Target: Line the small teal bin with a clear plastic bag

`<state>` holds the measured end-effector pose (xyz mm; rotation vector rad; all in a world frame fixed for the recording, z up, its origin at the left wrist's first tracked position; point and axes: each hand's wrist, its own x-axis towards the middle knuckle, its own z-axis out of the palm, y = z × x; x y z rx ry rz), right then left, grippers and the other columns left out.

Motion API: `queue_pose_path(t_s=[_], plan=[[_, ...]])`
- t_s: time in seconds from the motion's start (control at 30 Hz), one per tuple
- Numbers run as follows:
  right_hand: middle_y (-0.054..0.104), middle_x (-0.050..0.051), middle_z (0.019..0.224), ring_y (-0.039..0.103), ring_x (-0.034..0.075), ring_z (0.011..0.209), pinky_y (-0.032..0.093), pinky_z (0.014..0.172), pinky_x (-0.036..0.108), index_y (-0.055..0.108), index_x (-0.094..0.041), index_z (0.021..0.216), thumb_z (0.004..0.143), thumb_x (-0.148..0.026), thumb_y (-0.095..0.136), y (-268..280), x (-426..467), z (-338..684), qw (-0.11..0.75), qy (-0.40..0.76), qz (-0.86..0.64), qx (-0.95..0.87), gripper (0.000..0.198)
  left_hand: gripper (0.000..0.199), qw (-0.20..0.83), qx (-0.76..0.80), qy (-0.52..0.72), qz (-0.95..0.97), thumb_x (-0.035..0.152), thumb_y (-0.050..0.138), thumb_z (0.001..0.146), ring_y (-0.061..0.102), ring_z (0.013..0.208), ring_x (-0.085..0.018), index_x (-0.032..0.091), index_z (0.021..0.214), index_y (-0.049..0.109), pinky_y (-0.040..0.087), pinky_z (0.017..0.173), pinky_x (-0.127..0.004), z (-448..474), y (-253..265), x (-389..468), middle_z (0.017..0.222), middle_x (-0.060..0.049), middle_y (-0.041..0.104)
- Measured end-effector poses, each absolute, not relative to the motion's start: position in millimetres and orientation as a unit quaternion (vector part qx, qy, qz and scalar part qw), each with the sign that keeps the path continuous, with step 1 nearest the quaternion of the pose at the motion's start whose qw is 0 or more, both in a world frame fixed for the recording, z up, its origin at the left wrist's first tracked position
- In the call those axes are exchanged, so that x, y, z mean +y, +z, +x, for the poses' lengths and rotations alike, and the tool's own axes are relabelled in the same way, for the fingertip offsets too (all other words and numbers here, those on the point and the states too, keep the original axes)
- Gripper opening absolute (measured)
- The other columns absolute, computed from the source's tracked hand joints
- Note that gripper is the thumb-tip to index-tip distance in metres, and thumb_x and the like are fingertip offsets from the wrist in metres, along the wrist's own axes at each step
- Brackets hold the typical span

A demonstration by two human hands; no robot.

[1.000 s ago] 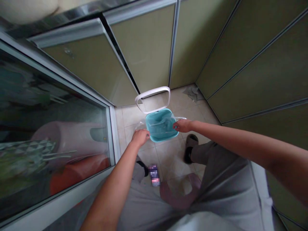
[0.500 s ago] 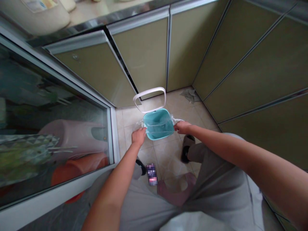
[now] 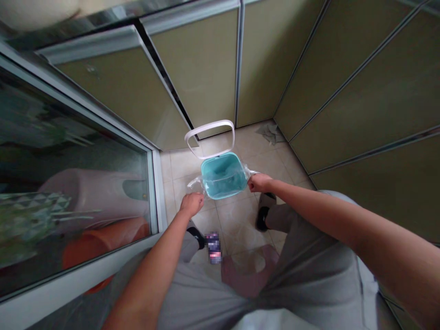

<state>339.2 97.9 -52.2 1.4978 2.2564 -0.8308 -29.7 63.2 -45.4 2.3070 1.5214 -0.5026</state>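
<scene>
A turquoise trash bin (image 3: 225,196) stands on the tiled floor in front of me, lined with a clear plastic bag (image 3: 196,182). Loose bag ends stick out past its left and right rims. Its white rim frame (image 3: 210,124) is tipped up at the back. My left hand (image 3: 192,204) is closed at the bin's front left corner, apparently pinching the bag's edge; its fingertips are partly hidden. At the right rim my right hand (image 3: 260,182) is closed on the bag.
Beige cabinet doors (image 3: 199,68) line the back and right. A framed glass door (image 3: 85,151) stands at left. On the floor are a grey cloth (image 3: 270,134), a blurred-out dark package (image 3: 213,248) and a pink object (image 3: 247,275) between my legs.
My left hand has moved a little left and down from the bin's rim, and more of the bag shows beside it. My right hand stays at the right rim. The view has tilted slightly.
</scene>
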Motion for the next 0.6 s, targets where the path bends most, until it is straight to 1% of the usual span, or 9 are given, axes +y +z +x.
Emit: queue_pose_path(t_s=[0.07,0.17,0.37,0.47,0.53,0.6], plan=[[0.078,0.005,0.095,0.07,0.021,0.091,0.047,0.075,0.024,0.084,-0.025,0.086,0.079,-0.021,0.078,-56,97,340,0.165,-0.303,0.526,0.777,0.009,0.024,0.166,0.526,-0.2,0.81,0.019,0.053,0.094,0.069,0.098,-0.025,0.021,0.087,0.076,0.048,0.085,-0.033,-25,-49,59,0.1,-0.01,0.075],[0.079,0.004,0.098,0.07,0.021,0.093,0.048,0.076,0.024,0.084,-0.025,0.087,0.08,-0.02,0.079,-61,100,343,0.166,-0.314,0.557,0.751,0.01,0.025,0.18,0.533,-0.22,0.797,0.018,0.053,0.094,0.07,0.103,-0.028,0.02,0.089,0.078,0.05,0.087,-0.035,-17,-55,57,0.103,-0.012,0.076],[0.079,0.004,0.1,0.071,0.02,0.089,0.047,0.069,0.023,0.084,-0.025,0.093,0.081,-0.025,0.079,-75,114,344,0.131,-0.307,0.631,0.7,0.014,0.027,0.203,0.599,-0.203,0.748,0.022,0.053,0.093,0.072,0.1,-0.029,0.021,0.09,0.079,0.052,0.086,-0.037,-14,-71,67,0.105,-0.012,0.078],[0.079,0.004,0.099,0.07,0.02,0.088,0.047,0.069,0.023,0.084,-0.024,0.093,0.082,-0.025,0.077,-89,118,337,0.1,-0.312,0.648,0.688,0.014,0.02,0.268,0.659,-0.163,0.684,0.026,0.06,0.09,0.073,0.097,-0.027,0.023,0.091,0.08,0.051,0.083,-0.034,-21,-82,73,0.101,-0.009,0.079],[0.077,0.003,0.091,0.069,0.019,0.083,0.047,0.068,0.023,0.084,-0.021,0.088,0.08,-0.022,0.076,-97,121,333,0.084,-0.333,0.653,0.675,0.011,0.016,0.318,0.669,-0.143,0.656,0.025,0.064,0.087,0.073,0.095,-0.024,0.023,0.089,0.08,0.051,0.081,-0.031,-27,-87,76,0.097,-0.007,0.08],[0.074,0.0,0.078,0.067,0.017,0.077,0.046,0.065,0.022,0.082,-0.02,0.079,0.077,-0.016,0.075,-101,125,331,0.083,-0.357,0.649,0.666,0.008,0.014,0.381,0.666,-0.11,0.631,0.025,0.066,0.086,0.073,0.091,-0.021,0.021,0.086,0.079,0.052,0.077,-0.028,-34,-89,79,0.092,-0.006,0.08]])
